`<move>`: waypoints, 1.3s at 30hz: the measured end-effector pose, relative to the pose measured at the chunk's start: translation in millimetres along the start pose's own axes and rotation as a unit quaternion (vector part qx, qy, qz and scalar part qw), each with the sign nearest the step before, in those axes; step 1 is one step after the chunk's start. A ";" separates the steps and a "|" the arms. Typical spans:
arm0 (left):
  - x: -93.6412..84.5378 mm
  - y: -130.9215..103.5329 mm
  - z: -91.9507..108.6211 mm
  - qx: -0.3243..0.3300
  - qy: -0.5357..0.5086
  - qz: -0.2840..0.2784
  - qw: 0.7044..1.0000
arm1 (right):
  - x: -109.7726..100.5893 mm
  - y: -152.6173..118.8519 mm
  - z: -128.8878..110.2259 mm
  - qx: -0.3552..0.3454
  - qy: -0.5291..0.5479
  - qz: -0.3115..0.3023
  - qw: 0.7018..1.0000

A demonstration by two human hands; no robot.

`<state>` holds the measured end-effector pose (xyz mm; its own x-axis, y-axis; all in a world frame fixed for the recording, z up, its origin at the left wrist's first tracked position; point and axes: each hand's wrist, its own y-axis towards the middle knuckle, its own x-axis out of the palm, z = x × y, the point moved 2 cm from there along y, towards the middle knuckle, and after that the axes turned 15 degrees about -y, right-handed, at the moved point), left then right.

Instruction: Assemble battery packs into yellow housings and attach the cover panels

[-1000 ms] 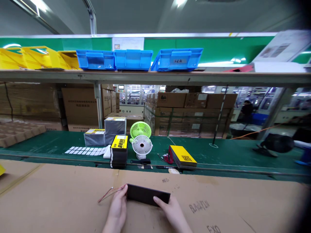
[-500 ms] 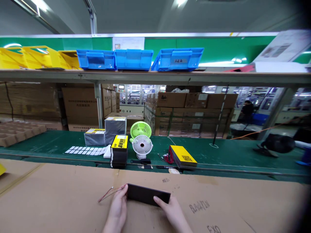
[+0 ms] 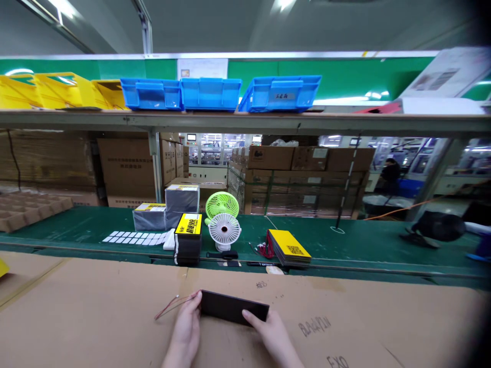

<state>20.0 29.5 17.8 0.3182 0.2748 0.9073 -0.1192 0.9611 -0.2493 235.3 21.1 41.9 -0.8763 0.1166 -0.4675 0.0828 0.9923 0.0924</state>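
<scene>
A flat black panel (image 3: 226, 306) is held above the cardboard sheet (image 3: 115, 306), tilted with its dark face towards me. My left hand (image 3: 186, 324) grips its left end, and thin red and dark wires (image 3: 168, 307) with a small white connector stick out to the left of that hand. At the panel's lower right corner my right hand (image 3: 270, 332) holds on, thumb on the dark face. The fingers behind the panel are hidden.
On the green bench (image 3: 368, 250) stand a stack of yellow-topped panels (image 3: 290, 245), a black stack with a yellow top (image 3: 187, 240), a white fan (image 3: 224, 230), a green fan (image 3: 226, 204) and white labels (image 3: 134, 237). Blue bins (image 3: 210, 94) line the shelf above.
</scene>
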 end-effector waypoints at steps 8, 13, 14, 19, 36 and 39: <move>0.9 -0.5 0.6 0.001 0.001 0.003 1.000 | 0.1 1.4 -0.5 -0.002 -0.003 -0.008 1.000; 1.0 -0.4 0.6 -0.002 0.005 -0.001 1.000 | 0.3 0.7 0.3 -0.001 -0.008 -0.002 1.000; 0.9 -0.6 0.7 -0.002 0.005 -0.001 1.000 | 0.3 0.9 0.6 -0.003 -0.009 -0.003 1.000; 0.5 -1.1 0.7 -0.001 0.002 -0.006 1.000 | 0.3 2.0 1.4 -0.002 -0.012 -0.013 1.000; 0.7 0.2 0.3 -0.004 0.005 -0.007 1.000 | -0.1 2.0 2.9 0.001 -0.012 -0.012 1.000; -1.2 1.9 0.0 -0.003 0.006 -0.006 1.000 | 0.1 1.9 2.6 -0.002 -0.014 -0.008 1.000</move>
<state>19.5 31.0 16.3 0.3313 0.2633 0.9061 -0.1095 0.9645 -0.2402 236.7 23.2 39.8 -0.8643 0.1012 -0.4927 0.0658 0.9939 0.0885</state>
